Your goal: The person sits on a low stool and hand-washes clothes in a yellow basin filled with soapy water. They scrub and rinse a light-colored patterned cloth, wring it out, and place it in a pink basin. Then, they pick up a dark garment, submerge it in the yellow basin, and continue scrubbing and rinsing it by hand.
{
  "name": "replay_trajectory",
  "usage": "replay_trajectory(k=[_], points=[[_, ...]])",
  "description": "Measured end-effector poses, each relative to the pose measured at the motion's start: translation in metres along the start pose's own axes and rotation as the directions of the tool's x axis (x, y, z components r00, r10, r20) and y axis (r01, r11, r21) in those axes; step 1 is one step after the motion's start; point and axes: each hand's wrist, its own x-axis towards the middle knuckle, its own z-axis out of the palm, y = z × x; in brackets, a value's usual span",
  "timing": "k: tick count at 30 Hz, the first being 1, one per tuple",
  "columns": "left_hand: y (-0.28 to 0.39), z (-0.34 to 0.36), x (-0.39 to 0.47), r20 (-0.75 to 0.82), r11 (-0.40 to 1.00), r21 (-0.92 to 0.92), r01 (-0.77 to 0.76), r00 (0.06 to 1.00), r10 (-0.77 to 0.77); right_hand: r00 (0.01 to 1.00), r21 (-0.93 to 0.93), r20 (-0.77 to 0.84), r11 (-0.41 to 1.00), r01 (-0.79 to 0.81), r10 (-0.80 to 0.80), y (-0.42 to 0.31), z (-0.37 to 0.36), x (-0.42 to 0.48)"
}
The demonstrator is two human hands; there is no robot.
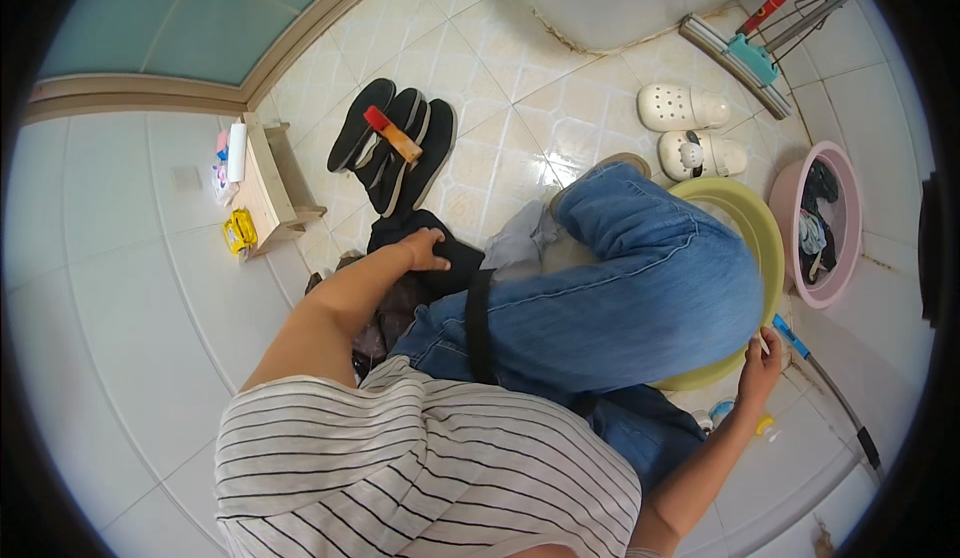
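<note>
My left hand [426,249] is over a black cloth [457,261] on the floor, thumb and fingers apart. Grey wet-looking fabric [523,237] lies to the right of this cloth, partly behind my knee. Over at the right, my right hand [761,366] has its fingertips on the rim of a yellow-green plastic basin [771,258]. My jeans-clad leg hides most of the basin and its contents. Black shoes [431,156] stand together ahead of my left hand. Across them rests a brush [394,134] with a wooden body and red bristles.
A low wooden stool [266,183] with a yellow packet [240,232] stands at left. Cream clogs [684,107], a pink basin of clothes [851,220] and a sponge mop [750,62] are at right. A blue-ended pole [825,378] leans near my right hand. Bottles [721,412] stand below.
</note>
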Motion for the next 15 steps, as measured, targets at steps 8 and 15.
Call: replay_trajectory(k=[8,15], points=[[0.018,0.04,0.001,0.031,0.966,0.007,0.259,0.965,-0.26,0.998,0.065,0.05,0.997,-0.05,0.046,-0.009,0.019,-0.016],[0.0,0.055,0.064,-0.103,0.915,-0.394,0.086,0.985,-0.137,0.995,0.084,0.094,0.996,-0.031,0.023,-0.012,0.017,-0.024]])
